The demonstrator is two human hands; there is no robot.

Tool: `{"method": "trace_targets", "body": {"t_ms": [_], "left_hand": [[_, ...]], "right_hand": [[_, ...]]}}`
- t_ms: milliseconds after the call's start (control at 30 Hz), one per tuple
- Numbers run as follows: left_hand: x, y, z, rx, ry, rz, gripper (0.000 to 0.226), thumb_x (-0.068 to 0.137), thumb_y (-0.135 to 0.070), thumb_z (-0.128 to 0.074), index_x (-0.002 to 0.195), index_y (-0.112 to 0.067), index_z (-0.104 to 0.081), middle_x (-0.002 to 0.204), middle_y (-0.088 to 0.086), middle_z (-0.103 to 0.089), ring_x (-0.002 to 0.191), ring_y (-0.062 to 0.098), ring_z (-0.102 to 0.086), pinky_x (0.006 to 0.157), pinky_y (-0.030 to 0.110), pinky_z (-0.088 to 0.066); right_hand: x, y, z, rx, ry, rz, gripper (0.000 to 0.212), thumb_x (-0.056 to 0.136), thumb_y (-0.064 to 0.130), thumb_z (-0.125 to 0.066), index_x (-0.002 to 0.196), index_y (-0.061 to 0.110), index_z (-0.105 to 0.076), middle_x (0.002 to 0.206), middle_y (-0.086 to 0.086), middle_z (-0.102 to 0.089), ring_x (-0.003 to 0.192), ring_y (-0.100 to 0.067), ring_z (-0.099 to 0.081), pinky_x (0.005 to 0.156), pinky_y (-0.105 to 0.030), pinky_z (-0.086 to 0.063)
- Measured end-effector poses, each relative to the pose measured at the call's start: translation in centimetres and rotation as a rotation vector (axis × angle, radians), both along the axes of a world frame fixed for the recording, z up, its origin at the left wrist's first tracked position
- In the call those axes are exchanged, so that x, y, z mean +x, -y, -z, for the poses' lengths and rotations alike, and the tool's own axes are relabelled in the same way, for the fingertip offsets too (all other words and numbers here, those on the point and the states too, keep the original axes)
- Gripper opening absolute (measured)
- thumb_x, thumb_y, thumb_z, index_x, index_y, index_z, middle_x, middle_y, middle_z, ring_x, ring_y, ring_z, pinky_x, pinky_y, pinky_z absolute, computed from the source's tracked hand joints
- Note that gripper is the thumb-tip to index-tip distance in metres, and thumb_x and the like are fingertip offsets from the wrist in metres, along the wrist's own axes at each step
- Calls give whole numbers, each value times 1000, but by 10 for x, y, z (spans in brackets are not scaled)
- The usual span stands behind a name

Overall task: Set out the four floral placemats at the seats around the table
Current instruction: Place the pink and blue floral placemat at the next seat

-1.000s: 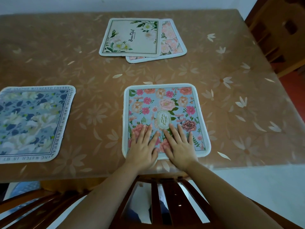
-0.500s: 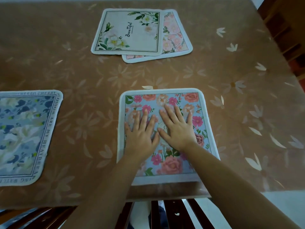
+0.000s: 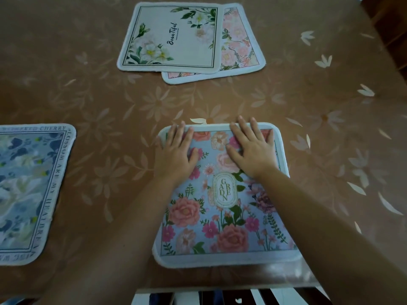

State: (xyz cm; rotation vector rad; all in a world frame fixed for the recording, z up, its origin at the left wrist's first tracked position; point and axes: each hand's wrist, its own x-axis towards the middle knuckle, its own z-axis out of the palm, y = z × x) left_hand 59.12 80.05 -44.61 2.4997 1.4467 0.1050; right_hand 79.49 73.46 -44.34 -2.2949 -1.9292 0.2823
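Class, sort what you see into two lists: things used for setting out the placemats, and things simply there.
Job: Garden placemat, Beautiful placemat, pink placemat under it, blue placemat, left hand, right hand.
Just there: table cover, wooden chair.

Brown floral-covered table (image 3: 105,102), dark chair slats (image 3: 265,297)

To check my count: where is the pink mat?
Head view: the pink mat lies far across the table, partly under the cream mat, showing at its right.
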Motion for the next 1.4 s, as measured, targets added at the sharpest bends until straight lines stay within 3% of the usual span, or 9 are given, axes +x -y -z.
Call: {"method": "trace_targets", "body": {"t_ms": [233, 367, 567, 733, 867, 1000, 1133, 1267, 1400], "left_hand": [[-18, 17, -2, 3, -52, -51, 63, 92, -44, -24, 144, -16, -2, 154, 8, 4, 140, 23, 10, 114, 50, -3], [-26, 46, -3, -4, -48, -55, 69, 91, -46, -25, 143, -10, 2, 153, 11, 8, 138, 23, 15, 111, 45, 5], [-39, 96, -8, -41, -69, -51, 72, 88, -50, -19, 142, -9, 6, 152, 12, 11, 138, 25, 16, 112, 45, 5], [-49, 138, -11, -48, -135, -4, 74, 87, -54, -13, 141, -7, 4, 149, 14, 13, 137, 29, 18, 110, 44, 7], [-56, 159, -11, -60, -173, 41, 78, 87, -60, -20, 141, -15, 14, 150, 11, 20, 135, 27, 26, 109, 45, 11], [-65, 176, -12, -62, -180, 147, 89, 78, -76, -11, 139, -19, 21, 150, 8, 22, 136, 26, 24, 107, 50, 12], [-68, 176, -15, -54, -212, 199, 101, 67, -85, -6, 134, -20, 32, 148, 7, 26, 133, 23, 31, 106, 49, 18], [-67, 176, -18, -61, -193, 208, 97, 70, -82, -13, 139, -19, 13, 151, 9, 12, 136, 33, 17, 107, 55, 9], [-67, 176, -16, -67, -180, 216, 93, 72, -82, -8, 140, -21, 9, 151, 8, 11, 136, 32, 18, 108, 54, 7]], "right_hand": [[15, 48, -4, -43, 10, 54, 63, 89, 56, -20, 144, 29, -4, 155, 5, -1, 140, -16, 6, 109, -56, -3], [9, 82, -6, -49, -38, 39, 62, 92, 54, -24, 144, 29, -2, 154, 4, 0, 139, -15, 9, 111, -50, 0], [-8, 131, -9, -82, -46, 46, 64, 85, 60, -10, 141, 33, 6, 150, 9, 9, 136, -12, 18, 110, -44, 5], [-29, 163, -13, -140, -16, 86, 66, 82, 64, -4, 139, 37, 14, 149, 9, 13, 135, -14, 20, 111, -51, 0], [-52, 182, -18, -116, 16, 114, 69, 81, 64, -10, 141, 32, 1, 151, 2, 2, 139, -24, 9, 108, -58, -7], [-60, 193, -21, -125, 34, 62, 75, 78, 73, -14, 141, 33, -4, 151, -1, -5, 138, -31, 4, 107, -61, -8], [-60, 197, -23, -147, 55, -18, 83, 76, 79, -16, 142, 28, -24, 150, -6, -22, 136, -40, -11, 101, -68, -16], [-58, 197, -22, -160, 76, -55, 88, 72, 81, -23, 140, 26, -30, 149, -9, -26, 135, -43, -16, 98, -71, -19], [-58, 197, -23, -155, 76, -56, 88, 73, 81, -22, 140, 25, -31, 149, -10, -27, 134, -44, -17, 98, -71, -18]]}}
